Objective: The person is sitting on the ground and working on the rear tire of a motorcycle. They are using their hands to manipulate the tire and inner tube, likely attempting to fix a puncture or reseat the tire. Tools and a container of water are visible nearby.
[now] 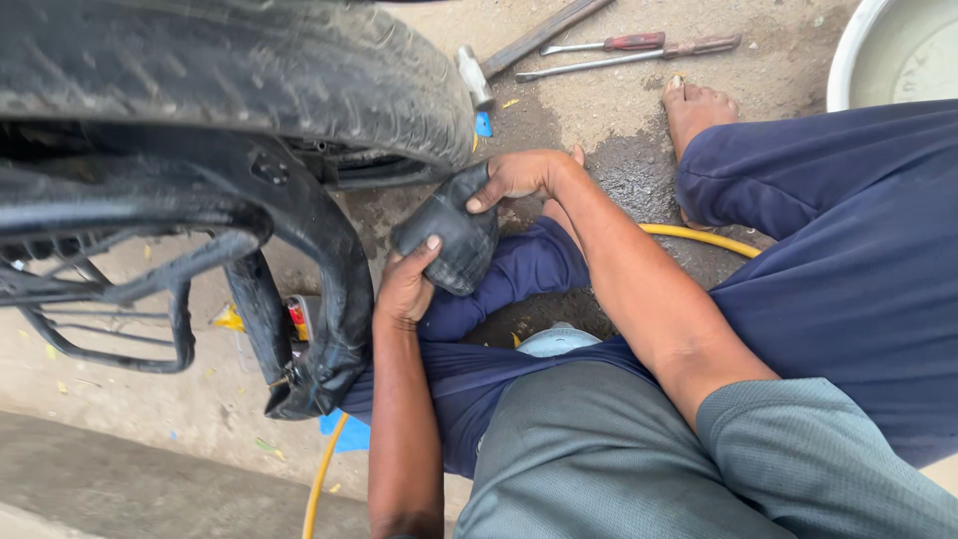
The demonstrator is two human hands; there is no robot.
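tyre point(249, 70) close above, black mudguard point(319, 260) crowding left, bare wet ground point(639, 170) open beyond the hands

tyre point(249, 75): upper left of frame, black, worn tread, fills most of the top edge
frame bars point(110, 299): left side, black metal tubes below the tyre
hammer point(509, 55): top centre, lying on the ground, metal head next to the tyre, wooden handle running up-right
screwdrivers point(629, 52): top centre-right, two side by side, reddish-brown handles pointing right
basin point(868, 50): upper right corner, pale rim, only partly in frame
hose point(699, 238): yellow, right of centre, shows again at the bottom left
ground point(599, 110): concrete, dark wet patch in upper centre
blue scrap point(351, 435): lower left on ground, by the yellow hose
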